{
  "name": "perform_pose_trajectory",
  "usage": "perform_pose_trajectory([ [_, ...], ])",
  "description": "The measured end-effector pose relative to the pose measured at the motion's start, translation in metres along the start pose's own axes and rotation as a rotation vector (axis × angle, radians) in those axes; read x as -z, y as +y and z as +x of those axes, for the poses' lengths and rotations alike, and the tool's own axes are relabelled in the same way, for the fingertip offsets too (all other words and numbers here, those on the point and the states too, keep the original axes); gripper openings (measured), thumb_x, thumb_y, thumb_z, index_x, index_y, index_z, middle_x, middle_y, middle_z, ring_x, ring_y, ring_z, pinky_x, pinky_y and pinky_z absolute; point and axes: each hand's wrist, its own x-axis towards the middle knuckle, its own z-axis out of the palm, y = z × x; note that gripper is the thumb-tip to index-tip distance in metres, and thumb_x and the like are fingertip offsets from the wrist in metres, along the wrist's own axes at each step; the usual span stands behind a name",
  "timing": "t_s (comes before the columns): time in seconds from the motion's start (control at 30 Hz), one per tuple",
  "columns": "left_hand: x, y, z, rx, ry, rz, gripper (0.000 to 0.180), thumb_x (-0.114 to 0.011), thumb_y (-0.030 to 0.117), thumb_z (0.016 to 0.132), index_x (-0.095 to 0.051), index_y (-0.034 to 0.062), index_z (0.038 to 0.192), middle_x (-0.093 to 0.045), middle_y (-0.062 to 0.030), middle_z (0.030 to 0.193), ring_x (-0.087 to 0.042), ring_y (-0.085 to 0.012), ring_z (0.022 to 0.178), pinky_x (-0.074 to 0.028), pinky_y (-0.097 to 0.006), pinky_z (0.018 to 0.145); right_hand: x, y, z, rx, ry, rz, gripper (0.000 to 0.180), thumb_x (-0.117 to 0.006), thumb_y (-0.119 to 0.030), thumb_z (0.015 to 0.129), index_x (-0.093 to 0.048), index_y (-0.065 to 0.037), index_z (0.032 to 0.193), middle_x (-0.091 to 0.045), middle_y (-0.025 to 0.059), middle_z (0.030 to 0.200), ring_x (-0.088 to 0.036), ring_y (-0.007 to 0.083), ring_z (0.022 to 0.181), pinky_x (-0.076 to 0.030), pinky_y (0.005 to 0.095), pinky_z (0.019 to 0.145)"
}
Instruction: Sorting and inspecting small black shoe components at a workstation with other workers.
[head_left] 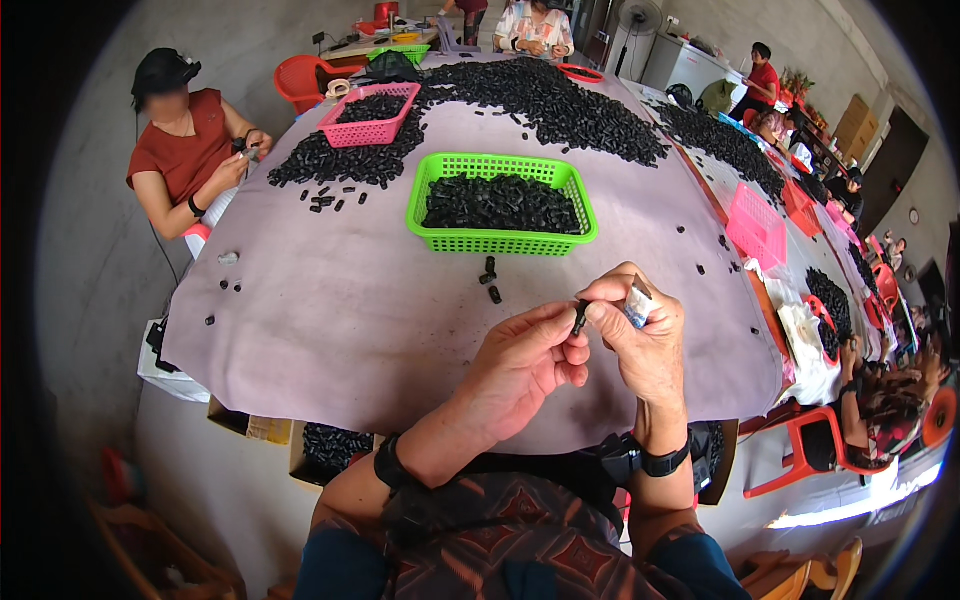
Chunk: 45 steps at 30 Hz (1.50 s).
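My left hand is closed, its thumb and fingers pinching a small black cylindrical part above the near half of the table. My right hand meets it there, thumb and finger touching the same part. Tucked in the right hand is a short tool with a white-and-blue wrapped body and a dark end; its exact kind is unclear. Beyond my hands stands a bright green basket, filled with similar black parts. Several loose black parts lie between the basket and my hands.
Large heaps of black parts cover the far table. A pink basket rests on the left heap. At the left sits a co-worker; others work along a second table at right. A red stool stands at lower right.
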Motion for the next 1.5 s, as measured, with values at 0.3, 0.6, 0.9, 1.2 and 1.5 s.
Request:
perform_pose_trajectory([
  [0.3,0.000,0.001,0.000,0.018,-0.023,-0.015,0.024,-0.045,0.020,0.092,-0.055,0.0050,0.107,-0.051,0.0028,0.083,-0.046,-0.0078,0.073,-0.040,-0.027,0.063,0.002,0.005,0.000,0.043,-0.017,-0.034,0.006,-0.059,0.005,0.079,-0.059,0.007,0.084,-0.053,0.0063,0.080,-0.059,0.0122,0.065,-0.047,0.0220,0.058],
  [0.6,0.002,0.000,0.002,0.020,-0.014,-0.026,0.024,-0.046,0.019,0.091,-0.054,0.0048,0.109,-0.052,0.0025,0.083,-0.046,-0.0078,0.073,-0.039,-0.027,0.063,0.000,0.001,0.000,0.033,0.008,-0.053,0.006,-0.059,0.005,0.079,-0.060,0.006,0.084,-0.053,0.0058,0.080,-0.059,0.0117,0.065,-0.046,0.0212,0.057],
  [0.9,0.002,0.001,0.001,0.024,-0.024,-0.037,0.019,-0.047,0.018,0.091,-0.057,0.0067,0.102,-0.053,0.0027,0.084,-0.047,-0.0080,0.072,-0.039,-0.027,0.062,0.002,0.004,-0.001,0.001,0.024,-0.060,0.005,-0.057,0.003,0.081,-0.060,0.006,0.083,-0.053,0.0049,0.078,-0.055,0.0100,0.065,-0.045,0.0219,0.057],
  [1.2,0.002,0.001,0.000,-0.003,-0.021,-0.039,0.020,-0.047,0.017,0.090,-0.055,0.0067,0.105,-0.054,0.0021,0.082,-0.048,-0.0085,0.072,-0.040,-0.028,0.062,0.002,0.004,0.000,0.101,-0.045,-0.173,0.007,-0.060,0.006,0.077,-0.059,0.004,0.083,-0.052,0.0050,0.079,-0.058,0.0104,0.063,-0.044,0.0198,0.053],
  [1.5,0.002,-0.002,0.003,-0.023,0.010,0.005,0.017,-0.047,0.016,0.090,-0.057,0.0065,0.101,-0.054,0.0012,0.082,-0.049,-0.0088,0.073,-0.041,-0.028,0.063,0.004,0.011,0.001,-0.030,-0.012,-0.027,0.010,-0.064,-0.003,0.078,-0.060,0.005,0.082,-0.052,0.0040,0.077,-0.055,0.0091,0.064,-0.044,0.0216,0.056],
])
